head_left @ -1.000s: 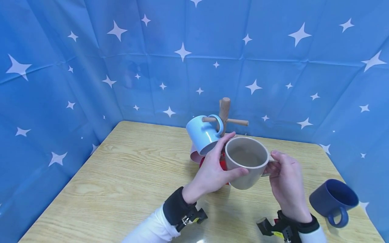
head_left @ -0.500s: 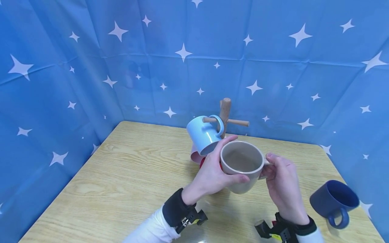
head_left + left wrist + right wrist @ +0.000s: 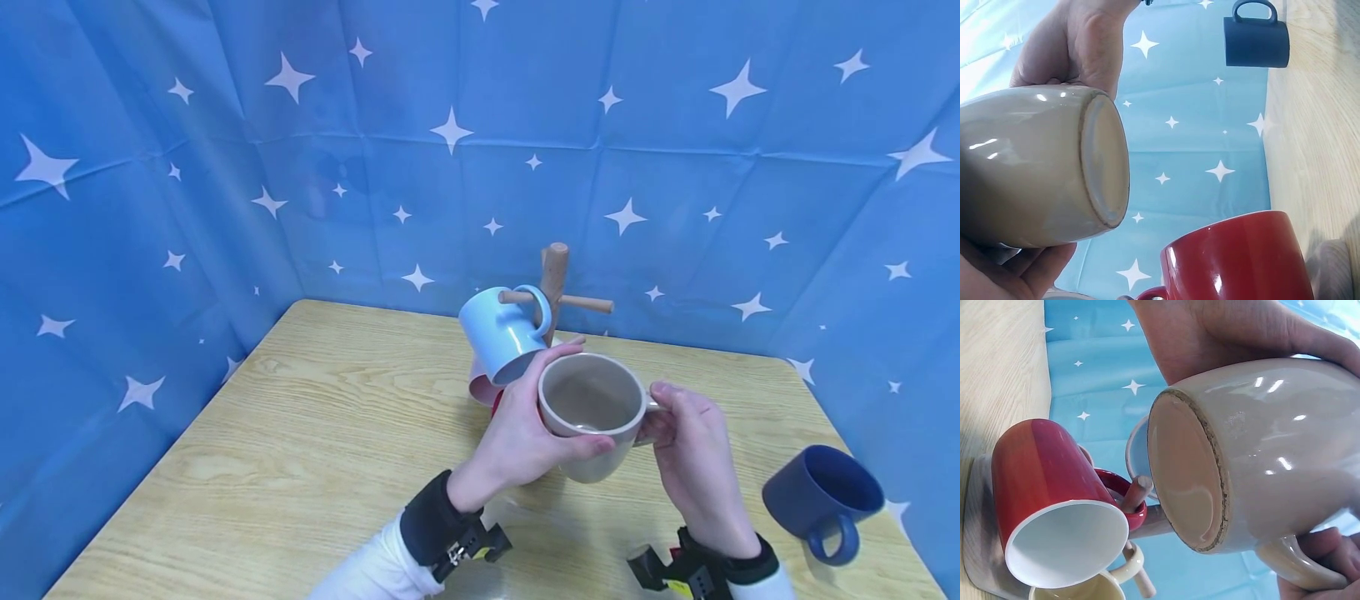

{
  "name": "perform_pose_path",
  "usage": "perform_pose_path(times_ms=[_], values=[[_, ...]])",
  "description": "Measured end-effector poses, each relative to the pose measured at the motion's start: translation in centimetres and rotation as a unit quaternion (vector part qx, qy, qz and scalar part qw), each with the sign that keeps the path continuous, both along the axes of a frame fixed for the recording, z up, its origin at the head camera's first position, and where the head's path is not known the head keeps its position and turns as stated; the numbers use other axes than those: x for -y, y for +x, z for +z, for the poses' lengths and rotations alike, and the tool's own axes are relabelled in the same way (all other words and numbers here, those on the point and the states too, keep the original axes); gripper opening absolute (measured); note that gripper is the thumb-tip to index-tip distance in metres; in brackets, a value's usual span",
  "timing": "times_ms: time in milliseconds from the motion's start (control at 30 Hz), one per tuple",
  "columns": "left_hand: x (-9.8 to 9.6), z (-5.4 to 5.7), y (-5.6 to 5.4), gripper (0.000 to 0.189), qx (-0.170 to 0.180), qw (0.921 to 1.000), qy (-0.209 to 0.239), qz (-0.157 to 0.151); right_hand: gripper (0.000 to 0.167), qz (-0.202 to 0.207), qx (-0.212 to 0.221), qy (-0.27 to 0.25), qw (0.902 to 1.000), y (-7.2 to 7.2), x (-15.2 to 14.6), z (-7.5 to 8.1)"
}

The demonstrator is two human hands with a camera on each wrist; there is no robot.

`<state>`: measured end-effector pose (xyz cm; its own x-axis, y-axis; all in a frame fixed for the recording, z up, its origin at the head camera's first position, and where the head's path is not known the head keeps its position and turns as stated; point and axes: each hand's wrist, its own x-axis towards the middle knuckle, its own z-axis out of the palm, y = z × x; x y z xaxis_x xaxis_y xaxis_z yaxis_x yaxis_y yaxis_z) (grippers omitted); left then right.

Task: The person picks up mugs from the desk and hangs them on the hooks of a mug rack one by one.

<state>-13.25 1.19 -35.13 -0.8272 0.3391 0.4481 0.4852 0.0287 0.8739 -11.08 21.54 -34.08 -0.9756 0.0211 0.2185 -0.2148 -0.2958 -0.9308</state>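
Note:
A beige mug (image 3: 592,393) is held in the air between both hands, mouth up and tilted toward the head camera. My left hand (image 3: 517,437) grips its body, with the thumb along the near side. On the right, my right hand (image 3: 696,467) holds the handle (image 3: 1297,565) in its curled fingers. Behind the mug stands a wooden mug tree (image 3: 555,271). From its pegs hang a light blue mug (image 3: 495,329) and a red mug (image 3: 1054,475), the latter mostly hidden by my left hand in the head view.
A navy mug (image 3: 817,492) stands on the wooden table (image 3: 300,442) near the right edge. Part of a pink mug (image 3: 482,385) shows under the light blue one. The right wrist view shows a cream mug (image 3: 1082,590) on the tree. A starry blue curtain (image 3: 405,167) surrounds the table.
Both hands have brought the beige mug slightly left and nearer to the person, away from the tree. Their hold on it looks the same. The other mugs have stayed put.

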Motion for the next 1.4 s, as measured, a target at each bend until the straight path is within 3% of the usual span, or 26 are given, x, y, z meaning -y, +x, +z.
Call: perform_pose_path(times_ms=[433,800,967,1200,1400], values=[[0.13,-0.23,0.17,0.094,-0.018,0.9997,0.004,0.015,0.054,-0.004,0.018,0.030,0.9994,0.05,0.24,0.08],[0.47,-0.49,-0.10,0.089,-0.016,0.9990,0.041,-0.007,0.049,-0.020,0.001,0.069,0.9974,0.23,0.17,0.20],[0.43,-0.61,-0.19,0.089,-0.020,0.9974,0.067,-0.016,0.042,-0.019,-0.031,0.090,0.9953,0.45,-0.07,0.05],[0.31,-0.39,-0.07,0.108,-0.009,0.9946,0.102,0.015,0.024,-0.016,-0.062,0.102,0.9927,0.80,-0.11,0.27],[0.65,-0.15,-0.06,0.111,-0.019,0.9883,0.146,0.040,0.026,-0.002,-0.058,0.151,0.9869,0.72,0.29,0.52]])
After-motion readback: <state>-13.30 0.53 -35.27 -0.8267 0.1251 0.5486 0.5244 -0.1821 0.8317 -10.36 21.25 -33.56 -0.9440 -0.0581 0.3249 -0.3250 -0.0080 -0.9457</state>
